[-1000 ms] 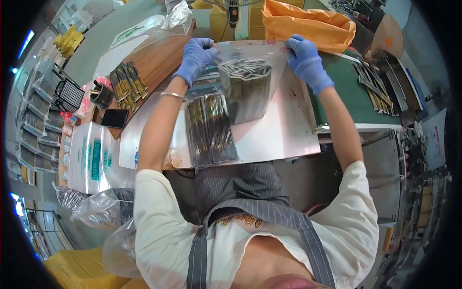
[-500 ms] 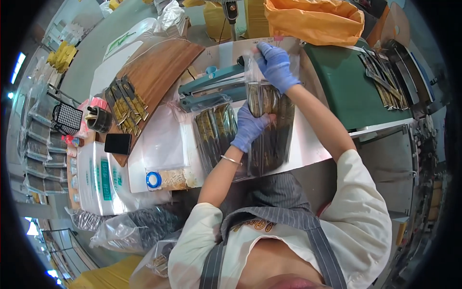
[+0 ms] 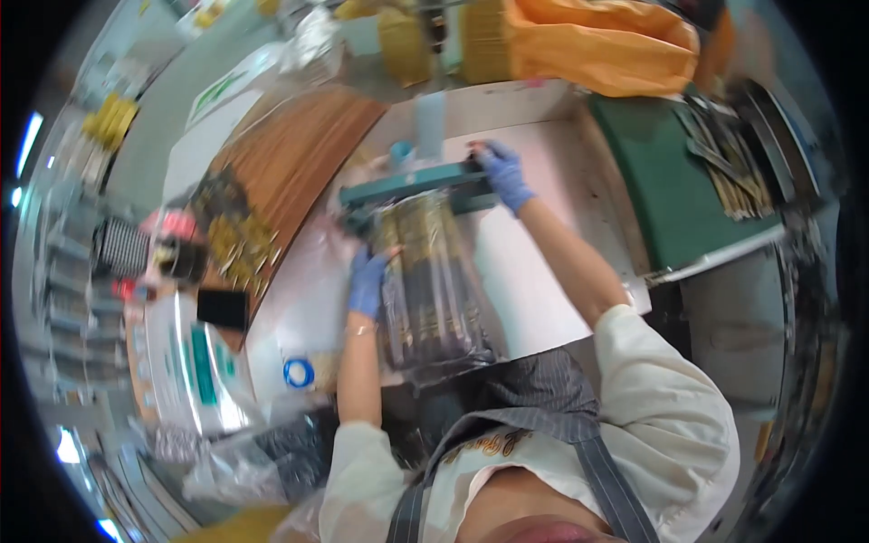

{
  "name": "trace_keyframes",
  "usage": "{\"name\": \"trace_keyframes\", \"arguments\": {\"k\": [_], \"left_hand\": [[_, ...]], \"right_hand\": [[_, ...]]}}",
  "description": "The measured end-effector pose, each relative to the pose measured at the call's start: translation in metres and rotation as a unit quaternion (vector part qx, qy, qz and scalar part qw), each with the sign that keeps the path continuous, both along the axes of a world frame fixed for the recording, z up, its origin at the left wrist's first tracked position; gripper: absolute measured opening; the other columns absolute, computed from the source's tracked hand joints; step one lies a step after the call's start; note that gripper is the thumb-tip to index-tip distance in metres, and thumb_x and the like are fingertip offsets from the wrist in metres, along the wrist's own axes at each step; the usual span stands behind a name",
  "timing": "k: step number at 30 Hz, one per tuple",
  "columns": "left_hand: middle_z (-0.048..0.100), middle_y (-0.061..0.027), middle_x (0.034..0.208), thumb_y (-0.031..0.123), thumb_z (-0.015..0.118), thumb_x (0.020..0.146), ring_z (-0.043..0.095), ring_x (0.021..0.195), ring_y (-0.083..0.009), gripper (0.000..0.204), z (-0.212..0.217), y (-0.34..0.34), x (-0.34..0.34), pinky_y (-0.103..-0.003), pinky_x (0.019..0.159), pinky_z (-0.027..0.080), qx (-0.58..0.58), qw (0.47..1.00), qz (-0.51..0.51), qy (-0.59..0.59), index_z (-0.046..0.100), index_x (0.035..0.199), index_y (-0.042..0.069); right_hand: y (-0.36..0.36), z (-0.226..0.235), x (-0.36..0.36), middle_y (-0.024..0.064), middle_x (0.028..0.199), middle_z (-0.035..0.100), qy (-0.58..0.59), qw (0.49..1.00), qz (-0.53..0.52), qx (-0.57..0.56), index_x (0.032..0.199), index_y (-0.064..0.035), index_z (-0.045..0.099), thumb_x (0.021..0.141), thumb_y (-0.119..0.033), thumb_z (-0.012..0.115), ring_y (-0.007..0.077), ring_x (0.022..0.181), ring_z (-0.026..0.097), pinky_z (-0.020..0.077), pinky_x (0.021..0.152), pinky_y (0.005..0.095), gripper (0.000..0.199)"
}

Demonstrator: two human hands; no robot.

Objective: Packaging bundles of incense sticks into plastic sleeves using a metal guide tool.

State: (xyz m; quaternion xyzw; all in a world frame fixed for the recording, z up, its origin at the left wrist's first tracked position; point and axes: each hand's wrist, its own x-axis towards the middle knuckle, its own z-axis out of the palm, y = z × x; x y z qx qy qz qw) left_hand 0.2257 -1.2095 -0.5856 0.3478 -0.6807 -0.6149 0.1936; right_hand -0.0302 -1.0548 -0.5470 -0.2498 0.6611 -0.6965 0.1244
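Observation:
A clear plastic bag of long, dark and gold slim packets lies in front of a teal bar sealer, its top end against the sealer. My left hand grips the bag's left edge, with the thumb over the top. At the sealer's right end, my right hand is closed around the dark handle of the upper arm. That arm looks lowered, though motion blurs it. Both hands wear blue gloves. Whether a second bag lies under this one, I cannot tell.
Loose packets lie on a brown wooden board at left, beside a black phone. More packets rest on a green mat at right. A blue tape roll sits near the front edge. An orange bag stands behind.
My right hand has left the bag's top and moved onto the sealer's handle. My left hand has shifted left. The bag has moved left to the sealer, whose arm has come down.

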Motion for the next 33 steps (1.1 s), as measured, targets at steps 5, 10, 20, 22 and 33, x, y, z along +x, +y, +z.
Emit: {"name": "trace_keyframes", "arguments": {"k": [5, 10, 20, 22, 33], "left_hand": [[0.050, -0.0179, 0.121, 0.023, 0.066, 0.080, 0.046, 0.111, -0.0232, 0.058, -0.068, -0.010, 0.070, -0.031, 0.097, 0.035, -0.072, 0.995, 0.060, -0.031, 0.044, 0.122, -0.009], [0.049, -0.0128, 0.123, 0.025, 0.063, 0.082, 0.047, 0.110, -0.0215, 0.059, -0.088, 0.016, 0.085, -0.032, 0.094, 0.038, 0.117, 0.984, 0.052, 0.126, 0.041, 0.127, -0.007], [0.057, -0.0041, 0.109, 0.013, 0.076, 0.068, 0.054, 0.094, -0.0157, 0.064, -0.039, 0.142, 0.124, -0.030, 0.083, 0.045, 0.167, 0.984, 0.016, 0.065, 0.045, 0.124, 0.005], [0.057, -0.0038, 0.109, 0.014, 0.077, 0.068, 0.053, 0.100, -0.0140, 0.064, 0.000, 0.209, 0.149, -0.029, 0.087, 0.043, 0.260, 0.965, 0.004, -0.030, 0.045, 0.123, 0.004], [0.046, -0.0078, 0.125, 0.022, 0.065, 0.080, 0.043, 0.114, -0.0186, 0.070, 0.184, 0.250, 0.350, -0.030, 0.098, 0.034, -0.065, 0.929, 0.228, 0.283, 0.028, 0.136, 0.001]], "right_hand": [[-0.020, -0.024, 0.010, 0.0048, 0.081, 0.064, 0.006, 1.000, -0.011, -0.027, 0.095, -0.0065, 0.065, 0.085, -0.024, 0.058, 0.0121, 0.077, 0.057, 0.0473, 0.073, 0.0273, 0.022], [-0.002, -0.024, -0.002, 0.0009, 0.074, 0.062, -0.067, 0.992, -0.051, -0.098, 0.089, -0.0026, 0.065, 0.085, -0.017, 0.057, 0.0086, 0.070, 0.055, 0.0461, 0.068, 0.0235, 0.017], [0.139, -0.011, 0.239, 0.0208, 0.124, 0.045, -0.145, 0.978, 0.103, 0.111, 0.131, 0.0067, 0.030, 0.064, -0.037, 0.079, 0.0284, 0.115, 0.045, 0.0365, 0.098, 0.0351, 0.094], [0.218, -0.041, 0.270, 0.0203, 0.128, 0.042, -0.227, 0.945, 0.142, 0.187, 0.135, 0.0045, 0.022, 0.067, -0.024, 0.079, 0.0269, 0.117, 0.044, 0.0354, 0.099, 0.0360, 0.093], [0.117, 0.120, 0.389, 0.0102, 0.115, 0.051, -0.029, 0.890, 0.436, -0.132, 0.130, -0.0005, 0.035, 0.069, -0.021, 0.074, 0.0195, 0.103, 0.052, 0.0443, 0.085, 0.0316, 0.076]]}}
